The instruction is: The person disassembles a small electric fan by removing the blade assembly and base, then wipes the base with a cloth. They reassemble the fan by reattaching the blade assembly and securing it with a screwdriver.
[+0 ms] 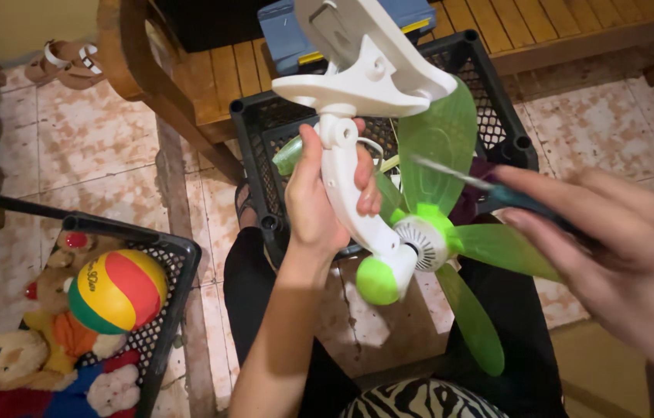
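**We hold a little fan**

Our left hand [319, 205] is wrapped tight around the white neck of the fan [389, 155]. The fan is up in the air, just in front of the black crate [265, 124]. Its green blades [450, 232] point toward our right hand [621, 255]. That hand is near the blades and pinches a thin tool [489, 184] with a dark handle. The tool looks blurry, and its tip is over one blade. To the left of the crate is a basket [176, 255] with a striped ball [118, 290] and soft toys [25, 364].
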